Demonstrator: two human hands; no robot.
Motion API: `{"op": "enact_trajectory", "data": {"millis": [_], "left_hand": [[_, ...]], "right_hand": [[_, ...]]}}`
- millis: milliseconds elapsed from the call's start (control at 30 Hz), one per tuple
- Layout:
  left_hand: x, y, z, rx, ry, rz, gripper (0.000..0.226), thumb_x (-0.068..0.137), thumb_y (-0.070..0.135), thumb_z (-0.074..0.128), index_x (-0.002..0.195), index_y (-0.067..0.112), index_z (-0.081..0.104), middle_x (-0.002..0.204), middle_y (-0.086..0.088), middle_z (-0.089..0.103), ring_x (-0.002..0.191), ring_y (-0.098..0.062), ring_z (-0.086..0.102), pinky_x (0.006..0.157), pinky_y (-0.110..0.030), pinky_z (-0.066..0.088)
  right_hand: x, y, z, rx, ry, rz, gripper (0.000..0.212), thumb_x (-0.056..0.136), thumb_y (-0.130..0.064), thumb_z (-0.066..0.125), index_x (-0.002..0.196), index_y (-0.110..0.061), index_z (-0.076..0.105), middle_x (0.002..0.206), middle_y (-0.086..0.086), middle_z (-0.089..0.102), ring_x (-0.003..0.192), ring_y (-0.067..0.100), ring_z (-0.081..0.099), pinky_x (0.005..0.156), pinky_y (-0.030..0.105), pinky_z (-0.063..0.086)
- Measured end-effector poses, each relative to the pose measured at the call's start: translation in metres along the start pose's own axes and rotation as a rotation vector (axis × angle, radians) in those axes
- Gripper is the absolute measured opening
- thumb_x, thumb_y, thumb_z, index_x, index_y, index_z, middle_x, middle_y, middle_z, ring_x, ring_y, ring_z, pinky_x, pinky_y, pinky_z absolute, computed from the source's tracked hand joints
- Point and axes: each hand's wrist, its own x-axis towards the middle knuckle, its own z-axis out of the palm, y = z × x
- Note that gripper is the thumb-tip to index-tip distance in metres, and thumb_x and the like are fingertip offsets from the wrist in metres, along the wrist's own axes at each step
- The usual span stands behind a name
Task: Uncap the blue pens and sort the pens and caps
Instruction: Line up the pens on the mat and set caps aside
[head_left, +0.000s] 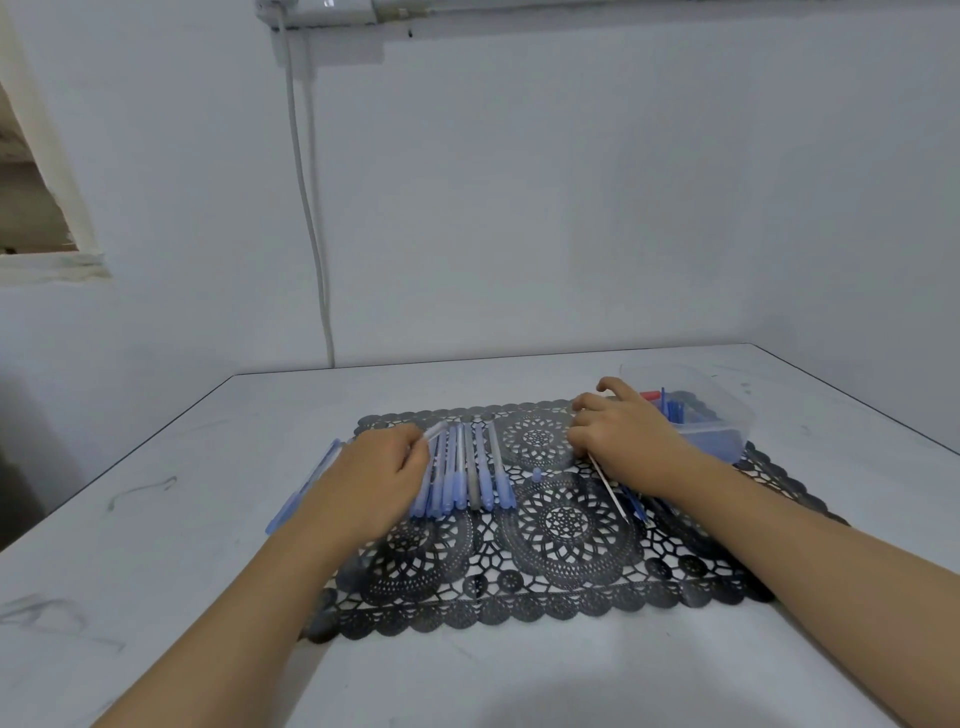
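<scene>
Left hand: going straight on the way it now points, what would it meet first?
Probably the row of blue pens on the black mat, lying just ahead of the left hand; its height above them is unclear.

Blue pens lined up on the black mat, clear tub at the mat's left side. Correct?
No. The clear tub is at the mat's far right corner, just beyond the right hand, not on the left side; the head view shows it. The blue pens are indeed lined up on the black mat.
</scene>
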Motion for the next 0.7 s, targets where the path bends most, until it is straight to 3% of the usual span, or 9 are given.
{"op": "enact_trajectory", "data": {"millis": [100,267,367,433,567,700], "left_hand": [[0.0,-0.001,0.0,-0.018,0.039,-0.021,0.034,0.097,0.028,0.031,0.082,0.009,0.056,0.073,-0.006,0.059,0.069,-0.019,0.057,0.063,-0.031,0.043],[0.001,-0.001,0.0,-0.007,0.043,-0.049,0.035,0.098,0.028,0.032,0.082,0.008,0.055,0.069,-0.006,0.058,0.065,-0.02,0.055,0.058,-0.029,0.041],[0.004,-0.005,0.002,0.027,0.064,-0.107,0.035,0.097,0.025,0.036,0.076,0.004,0.054,0.063,-0.004,0.054,0.056,-0.016,0.05,0.051,-0.026,0.036],[0.007,-0.01,0.004,0.025,0.071,-0.158,0.035,0.096,0.025,0.039,0.078,0.001,0.058,0.063,-0.008,0.061,0.059,-0.019,0.059,0.058,-0.032,0.047],[0.009,-0.015,0.007,0.014,0.079,-0.24,0.034,0.094,0.027,0.044,0.079,0.001,0.061,0.071,-0.015,0.067,0.07,-0.025,0.064,0.067,-0.036,0.049],[0.01,-0.019,0.013,0.015,0.01,-0.277,0.034,0.093,0.025,0.046,0.078,0.0,0.064,0.068,-0.021,0.064,0.071,-0.029,0.064,0.064,-0.036,0.048]], "right_hand": [[0.0,0.0,0.001,0.002,0.015,0.017,0.029,0.045,-0.011,0.087,0.058,-0.024,0.065,0.063,-0.006,0.068,0.079,0.018,0.066,0.081,0.042,0.049],[-0.001,0.0,-0.001,0.083,0.009,0.094,0.035,0.036,-0.008,0.088,0.053,-0.026,0.064,0.058,-0.008,0.065,0.074,0.018,0.065,0.078,0.043,0.049],[0.003,0.004,-0.008,0.278,0.055,0.272,0.021,0.059,-0.005,0.078,0.065,-0.024,0.071,0.072,-0.004,0.068,0.085,0.019,0.063,0.085,0.038,0.041],[0.006,0.012,-0.015,0.448,0.11,0.485,0.021,0.077,-0.005,0.062,0.077,-0.022,0.074,0.081,-0.004,0.066,0.087,0.016,0.057,0.085,0.031,0.038],[0.003,0.038,-0.023,0.69,0.245,0.789,0.029,0.079,-0.003,0.054,0.069,-0.026,0.068,0.07,-0.009,0.061,0.073,0.014,0.057,0.067,0.026,0.044],[-0.004,0.063,-0.028,0.728,0.126,0.896,0.021,0.078,-0.005,0.056,0.082,-0.021,0.07,0.07,-0.005,0.061,0.07,0.017,0.06,0.062,0.023,0.043]]}}
